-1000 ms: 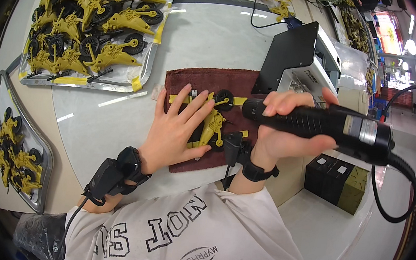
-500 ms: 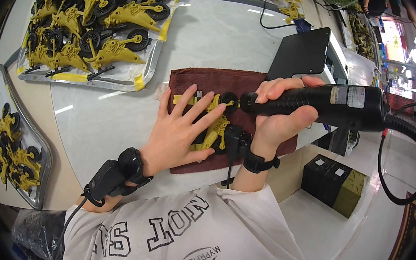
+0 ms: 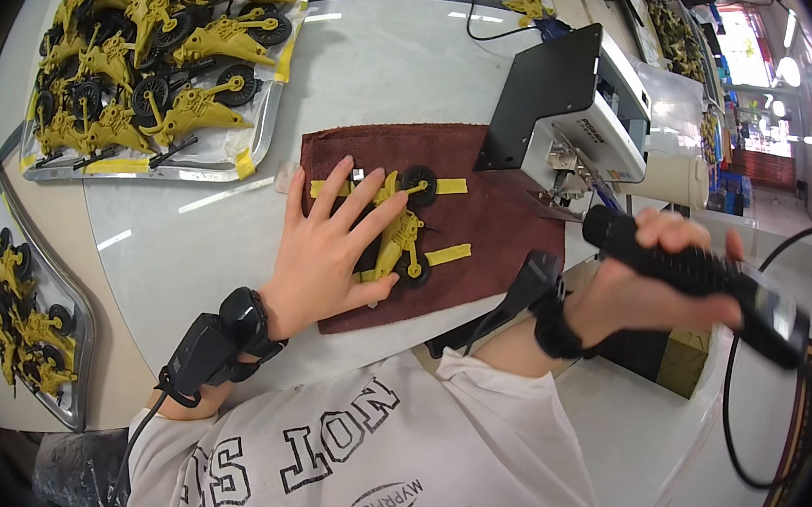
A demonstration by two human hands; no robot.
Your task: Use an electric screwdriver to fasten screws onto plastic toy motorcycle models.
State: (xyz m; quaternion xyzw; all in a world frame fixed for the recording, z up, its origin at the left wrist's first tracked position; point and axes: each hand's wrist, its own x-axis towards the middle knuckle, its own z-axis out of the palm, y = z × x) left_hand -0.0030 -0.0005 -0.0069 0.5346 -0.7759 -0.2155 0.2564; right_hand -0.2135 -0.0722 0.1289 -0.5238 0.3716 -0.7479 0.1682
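Note:
My left hand [image 3: 329, 256] lies flat with fingers spread over a yellow toy motorcycle [image 3: 394, 236] with black wheels, pressing it onto a brown cloth [image 3: 474, 201]. Part of the toy is hidden under the palm. Yellow strips [image 3: 449, 255] show on the cloth beside it. My right hand [image 3: 652, 287], somewhat blurred, is wrapped round a black corded electric screwdriver [image 3: 636, 248]. Its front end points left, close to the outlet of a black and white screw feeder [image 3: 597, 145]; whether they touch I cannot tell.
A metal tray [image 3: 266, 133] piled with yellow toy motorcycles stands at the far left, with a smaller tray [image 3: 80, 388] of them nearer. A beige cup-like container [image 3: 672, 179] is behind the feeder. The screwdriver's cable [image 3: 731, 412] loops at the right. Dark boxes [image 3: 684, 363] sit below the table.
My right hand has carried the screwdriver away from the toy, rightward to the screw feeder's front. My left hand stays spread on the toy. The whole view has shifted slightly.

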